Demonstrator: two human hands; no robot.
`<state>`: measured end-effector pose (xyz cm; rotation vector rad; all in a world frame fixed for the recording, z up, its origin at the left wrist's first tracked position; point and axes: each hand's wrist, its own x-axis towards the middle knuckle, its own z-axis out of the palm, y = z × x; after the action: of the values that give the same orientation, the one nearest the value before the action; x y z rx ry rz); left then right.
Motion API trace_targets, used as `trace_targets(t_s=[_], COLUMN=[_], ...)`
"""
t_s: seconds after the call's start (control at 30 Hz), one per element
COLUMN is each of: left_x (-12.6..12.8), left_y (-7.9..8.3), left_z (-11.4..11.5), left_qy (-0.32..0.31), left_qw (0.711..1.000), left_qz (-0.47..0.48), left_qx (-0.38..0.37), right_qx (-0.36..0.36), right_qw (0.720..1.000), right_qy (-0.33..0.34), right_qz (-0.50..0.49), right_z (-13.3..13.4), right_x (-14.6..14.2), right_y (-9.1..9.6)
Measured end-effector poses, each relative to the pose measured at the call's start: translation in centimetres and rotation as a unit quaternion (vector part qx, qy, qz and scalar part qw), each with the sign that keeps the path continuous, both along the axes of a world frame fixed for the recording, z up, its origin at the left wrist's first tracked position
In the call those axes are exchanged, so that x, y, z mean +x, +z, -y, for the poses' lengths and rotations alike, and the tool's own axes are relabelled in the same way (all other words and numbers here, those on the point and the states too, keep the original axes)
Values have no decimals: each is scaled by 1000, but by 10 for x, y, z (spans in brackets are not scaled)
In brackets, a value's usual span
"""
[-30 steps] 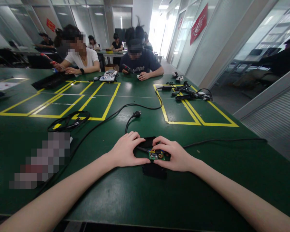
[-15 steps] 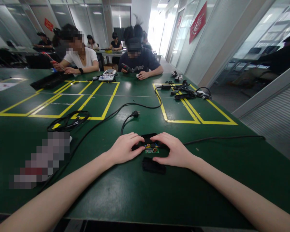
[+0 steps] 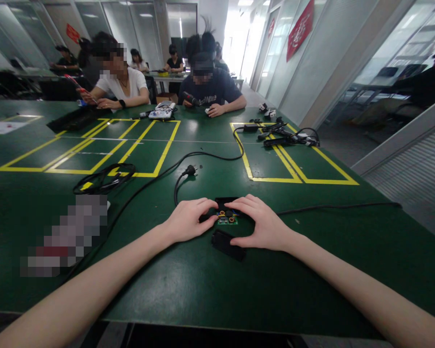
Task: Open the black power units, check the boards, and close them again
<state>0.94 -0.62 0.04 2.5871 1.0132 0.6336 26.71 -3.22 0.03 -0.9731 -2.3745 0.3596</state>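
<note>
A small green circuit board (image 3: 227,221) with copper coils lies between my hands, in front of a black plastic shell half (image 3: 226,203). My left hand (image 3: 190,221) curls its thumb and index finger in at the board's left edge, pinching there; the fingers partly hide the contact. My right hand (image 3: 263,224) is spread, its fingertips over the shell half's right side and its thumb touching a second black cover (image 3: 227,245). That cover lies slanted on the table nearer to me. A black power plug (image 3: 190,170) on a cord rests beyond my left hand.
The green table (image 3: 174,290) carries yellow tape frames. A coiled black cable (image 3: 105,179) and a pixelated object (image 3: 72,232) lie at left. A long cord (image 3: 155,181) runs across the middle. Black adapters (image 3: 282,137) sit at the back right. Two co-workers (image 3: 210,92) sit opposite.
The plug has shifted left on the table. The near black cover has turned to a steeper slant under my right thumb. My hands keep nearly the same places around the board.
</note>
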Motion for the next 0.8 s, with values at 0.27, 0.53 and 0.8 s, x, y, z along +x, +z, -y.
trace_targets(t_s=[0.27,0.53,0.8], left_x=[0,2,0], left_y=[0,-2,-5], left_z=[0,-1,-4], left_qy=[-4,5,28], left_qw=[1000,1000,999], left_qz=[-9,-9,-11], left_qx=[10,8,18], right_qx=[-52,-4,-16], right_qw=[996,996,997], right_qy=[-52,-82,-43], right_qz=[-46,-31,-69], right_z=[-3,-10,-12], right_x=[0,-1,-1], right_y=[-2,-10,-10])
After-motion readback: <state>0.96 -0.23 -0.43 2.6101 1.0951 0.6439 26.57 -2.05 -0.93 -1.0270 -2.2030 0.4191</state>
